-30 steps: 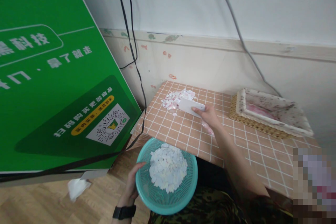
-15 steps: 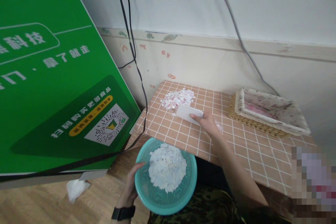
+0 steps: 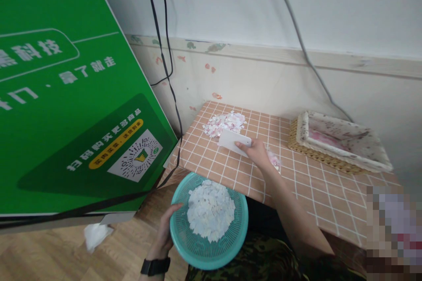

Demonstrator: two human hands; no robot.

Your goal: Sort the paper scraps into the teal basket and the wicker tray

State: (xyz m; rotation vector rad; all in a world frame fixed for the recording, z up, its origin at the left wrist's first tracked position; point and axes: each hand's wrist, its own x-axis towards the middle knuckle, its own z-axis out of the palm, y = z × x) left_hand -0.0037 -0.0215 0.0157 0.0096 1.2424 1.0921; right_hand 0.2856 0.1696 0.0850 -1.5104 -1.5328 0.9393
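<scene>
My left hand (image 3: 167, 227) grips the left rim of a round turquoise plastic basket (image 3: 243, 232), held below the table edge. Inside it lies a heap of white paper scraps (image 3: 211, 210). My right hand (image 3: 256, 151) pinches the right end of a flat white scraper card (image 3: 232, 139) with a small hole in its corner. The card is tilted over the tabletop, its far edge next to a pile of pink and white paper scraps (image 3: 224, 123). A smaller bunch of pink scraps (image 3: 274, 159) lies right of my right hand, partly hidden by the wrist.
The table wears a brown checked cloth (image 3: 306, 184). A wicker basket with a floral lining (image 3: 339, 142) stands at its right back. A green sign panel (image 3: 82, 79) rises on the left, with a black cable (image 3: 180, 127) hanging beside it. A white bag (image 3: 96, 236) lies on the floor.
The right hand has shifted slightly left with the scraper card, now closer to the scrap pile. The left hand and the turquoise basket stay nearly in place.
</scene>
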